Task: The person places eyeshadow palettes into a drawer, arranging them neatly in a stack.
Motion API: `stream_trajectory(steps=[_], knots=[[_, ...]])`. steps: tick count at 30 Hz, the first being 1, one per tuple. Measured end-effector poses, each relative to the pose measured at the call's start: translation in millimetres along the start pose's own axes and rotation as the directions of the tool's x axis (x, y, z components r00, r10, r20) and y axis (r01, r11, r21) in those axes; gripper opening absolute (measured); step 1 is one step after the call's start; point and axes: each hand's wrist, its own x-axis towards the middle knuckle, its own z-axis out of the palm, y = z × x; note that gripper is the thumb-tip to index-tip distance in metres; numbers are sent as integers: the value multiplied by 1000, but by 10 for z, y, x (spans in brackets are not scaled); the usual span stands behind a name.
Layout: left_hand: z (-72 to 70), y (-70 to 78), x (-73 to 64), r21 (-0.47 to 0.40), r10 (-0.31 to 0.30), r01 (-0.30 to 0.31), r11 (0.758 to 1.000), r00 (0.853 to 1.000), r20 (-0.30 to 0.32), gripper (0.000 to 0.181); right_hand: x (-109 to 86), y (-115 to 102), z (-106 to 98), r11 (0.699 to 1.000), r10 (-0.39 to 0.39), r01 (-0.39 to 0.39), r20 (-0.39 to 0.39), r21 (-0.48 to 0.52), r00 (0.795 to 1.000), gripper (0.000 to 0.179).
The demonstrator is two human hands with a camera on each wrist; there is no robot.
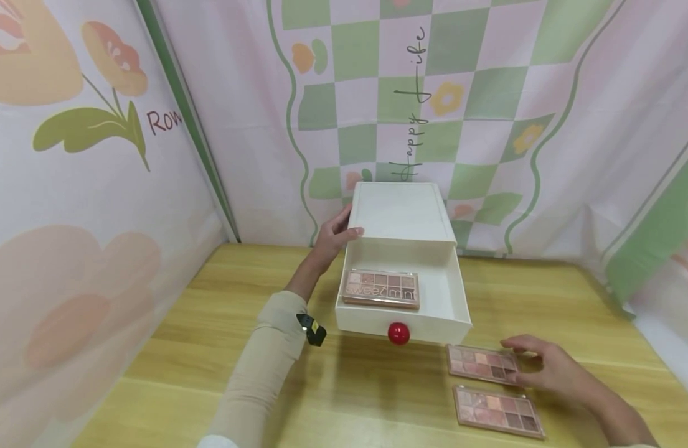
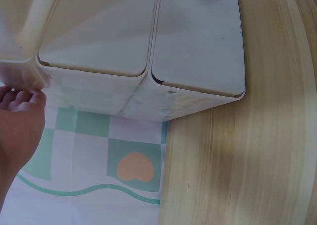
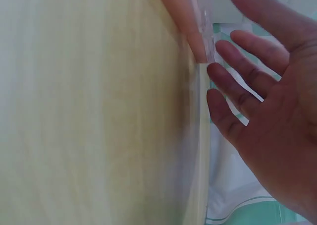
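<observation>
A white drawer cabinet (image 1: 402, 211) stands on the table with its top drawer (image 1: 441, 295) pulled out. My left hand (image 1: 334, 239) grips its left side, thumb on the top front edge; in the left wrist view, curled fingers (image 2: 22, 100) press against the cabinet's side. Inside the drawer, at the left, lies an eyeshadow palette (image 1: 380, 289) with a clear lettered lid. My right hand (image 1: 556, 370) is at the right end of a second palette (image 1: 478, 363) on the table, thumb and fingers apart. A third palette (image 1: 497, 410) lies just nearer to me.
A red round knob (image 1: 398, 333) sticks out from the drawer front. Two shut drawers (image 2: 99, 31) show below it in the left wrist view. Behind the wooden table (image 1: 209, 348) hangs a patterned curtain (image 1: 400, 93), with another along the left side.
</observation>
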Motion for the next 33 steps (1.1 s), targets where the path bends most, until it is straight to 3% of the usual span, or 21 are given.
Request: stream_trajectory(steps=[4,9,18,26,33], knots=[[3,5,1,-2,1,-1,1000,1000,0,83,-7,-25,-3,999,49,-48,43,-24,998,63],[0,6,0,1,1,-1,1000,1000,-1,83,-3,-19,-3,998,55,-53,64,-43,996,63],[2,17,-7,13,-10,10,1000,1000,-3,83,5,76,33,999,9,-7,58,-43,998,61],[5,5,-7,17,-13,13,1000,1000,-1,84,-18,197,77,994,-93,93,10,65,996,56],[14,16,-13,15,-5,5,1000,1000,-1,84,-16,232,79,990,-119,118,10,82,993,56]])
